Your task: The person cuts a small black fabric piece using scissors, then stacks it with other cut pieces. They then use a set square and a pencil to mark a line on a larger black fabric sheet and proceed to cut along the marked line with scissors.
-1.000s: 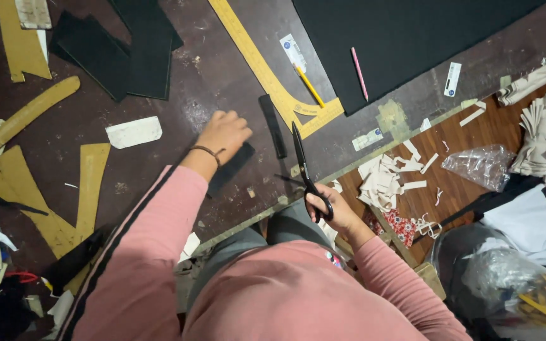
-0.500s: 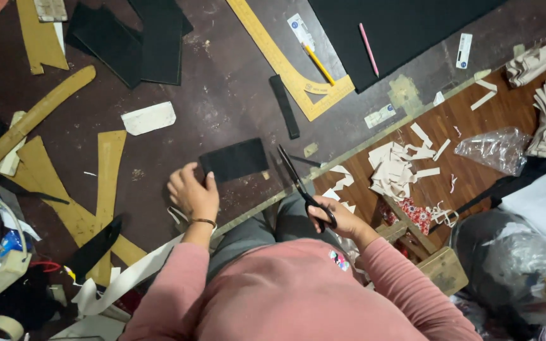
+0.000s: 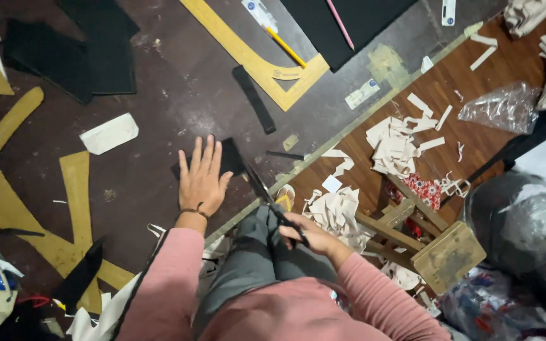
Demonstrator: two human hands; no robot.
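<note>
The left hand (image 3: 202, 179) lies flat on the dark table (image 3: 159, 82), fingers (image 3: 196, 155) spread, pressing a black piece (image 3: 230, 158) that shows past the fingertips and under the palm. Right of that piece, scissors (image 3: 266, 199) point their tips at its lower edge, blades nearly together. The right hand (image 3: 308, 237) grips the handles, fingers curled shut, by the table's edge.
</note>
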